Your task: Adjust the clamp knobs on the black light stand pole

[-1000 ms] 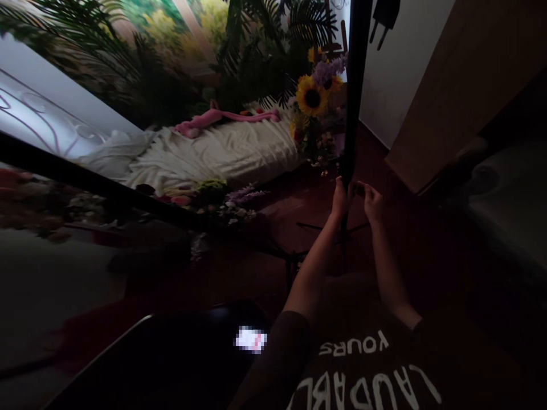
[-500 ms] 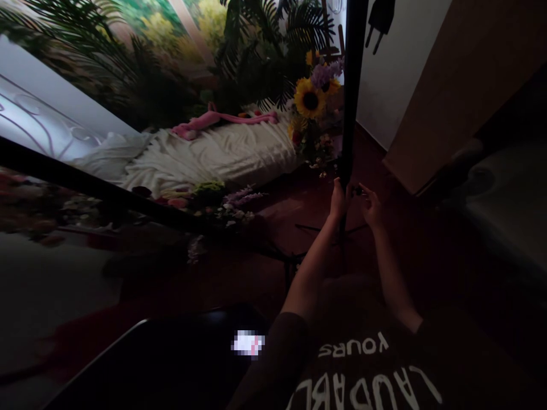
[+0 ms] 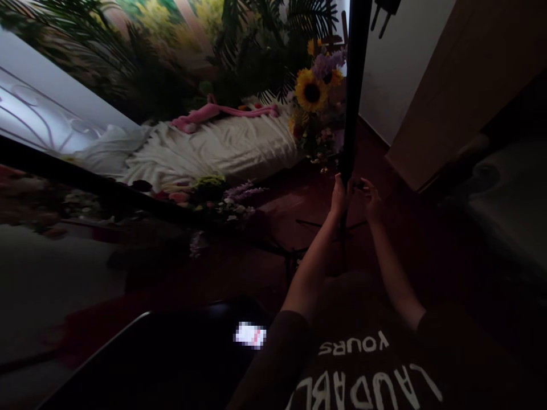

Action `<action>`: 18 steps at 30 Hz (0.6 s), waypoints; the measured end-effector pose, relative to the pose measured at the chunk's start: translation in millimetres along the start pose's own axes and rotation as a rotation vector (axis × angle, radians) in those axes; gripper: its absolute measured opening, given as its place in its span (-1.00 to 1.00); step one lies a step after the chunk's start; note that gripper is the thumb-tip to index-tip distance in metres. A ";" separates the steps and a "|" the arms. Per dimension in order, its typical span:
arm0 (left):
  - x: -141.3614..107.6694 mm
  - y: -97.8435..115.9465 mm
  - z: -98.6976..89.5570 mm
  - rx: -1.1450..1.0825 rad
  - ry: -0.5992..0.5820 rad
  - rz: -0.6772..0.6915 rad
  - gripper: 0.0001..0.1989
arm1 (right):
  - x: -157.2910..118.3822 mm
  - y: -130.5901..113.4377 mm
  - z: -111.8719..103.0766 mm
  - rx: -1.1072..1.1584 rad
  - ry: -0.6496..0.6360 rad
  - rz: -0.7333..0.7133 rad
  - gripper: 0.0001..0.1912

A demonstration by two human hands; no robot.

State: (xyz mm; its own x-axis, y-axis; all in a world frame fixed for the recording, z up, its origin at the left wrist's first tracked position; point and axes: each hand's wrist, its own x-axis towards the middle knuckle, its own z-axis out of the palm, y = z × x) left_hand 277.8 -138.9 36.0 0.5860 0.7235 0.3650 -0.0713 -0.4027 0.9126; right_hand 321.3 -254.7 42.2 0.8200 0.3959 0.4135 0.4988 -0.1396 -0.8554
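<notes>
- Head view: a black stand pole (image 3: 352, 97) is rising nearly upright from the dark red floor (image 3: 299, 199) right in front of the person, its long axis running from the hands up out of the top of the picture, leaning a touch to the right as it climbs.
- The left hand (image 3: 341, 196) is wrapping around the pole from its left side, fingers closed on the shaft, so it is the hand actually gripping it.
- The right hand (image 3: 371, 200) is sitting just to the right of the pole at the same height, fingertips pinching at a small dark knob (image 3: 359, 185) that sticks out of the shaft; whether it is truly clamped on it or only touching is too dim to tell.
- Both hands are working on the same short stretch of the pole, well above where its thin legs (image 3: 325, 225) are spreading on the floor.
- The pole is looking matte black, slim and smooth, with little detail showing in the low light.
- Behind it, sunflowers (image 3: 311, 94) are standing at the end of a cream sheet (image 3: 213, 151), with a pink soft toy (image 3: 213, 114) lying on it.
- A second dark bar (image 3: 85, 182) is crossing the left of the picture, well apart from either hand.
</notes>
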 end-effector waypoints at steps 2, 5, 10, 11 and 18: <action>0.5 -0.7 0.0 -0.004 -0.002 0.001 -0.52 | 0.1 0.5 -0.5 -0.032 0.001 -0.004 -0.50; 0.6 -1.2 -1.0 -0.013 -0.005 0.010 -0.52 | 1.7 2.1 -0.3 -0.077 0.000 -0.038 -0.51; 0.8 1.6 -2.3 -0.017 -0.011 0.025 -0.52 | 10.9 -2.7 3.1 -0.166 0.062 -0.018 -0.41; 1.5 3.0 -1.7 -0.019 -0.014 0.017 -0.53 | 13.5 -5.0 3.6 -0.182 0.069 0.004 -0.38; -26.2 -9.8 -13.7 -0.089 -0.014 -0.053 -0.52 | 8.9 -7.2 11.3 -0.015 0.132 0.213 -0.27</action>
State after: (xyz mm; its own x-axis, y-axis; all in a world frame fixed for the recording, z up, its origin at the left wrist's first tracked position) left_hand 252.1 -146.3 20.0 0.6023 0.7341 0.3135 -0.1106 -0.3122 0.9435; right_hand 321.8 -239.9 48.4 0.9360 0.2346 0.2625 0.3143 -0.2207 -0.9233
